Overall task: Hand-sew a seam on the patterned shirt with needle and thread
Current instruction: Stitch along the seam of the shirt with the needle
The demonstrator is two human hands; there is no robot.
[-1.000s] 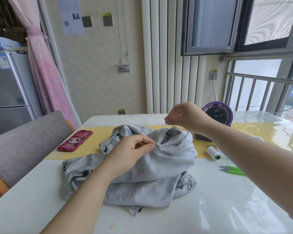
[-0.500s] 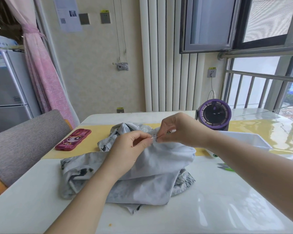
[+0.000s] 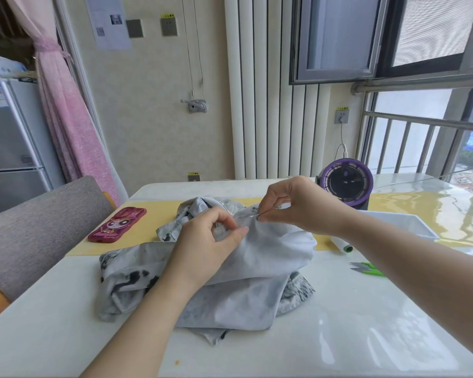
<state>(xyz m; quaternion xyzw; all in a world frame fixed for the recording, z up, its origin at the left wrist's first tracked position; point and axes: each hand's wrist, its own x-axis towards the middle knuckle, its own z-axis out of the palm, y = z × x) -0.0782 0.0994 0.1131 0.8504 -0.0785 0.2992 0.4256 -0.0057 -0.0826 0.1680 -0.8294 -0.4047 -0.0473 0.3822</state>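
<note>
The right hand [image 3: 298, 205], pinching the thin silver needle [image 3: 254, 213], has returned to the crumpled grey patterned shirt [image 3: 257, 268], at two o'clock of the cloth-pinching left hand [image 3: 205, 246]; the next stitch likely begins.

Left hand [image 3: 206, 241] and right hand [image 3: 301, 207] are bare, forearms [image 3: 153, 317] too.

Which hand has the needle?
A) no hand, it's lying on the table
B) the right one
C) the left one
B: the right hand pinches the needle at the shirt, while the left hand only holds the cloth.
</note>
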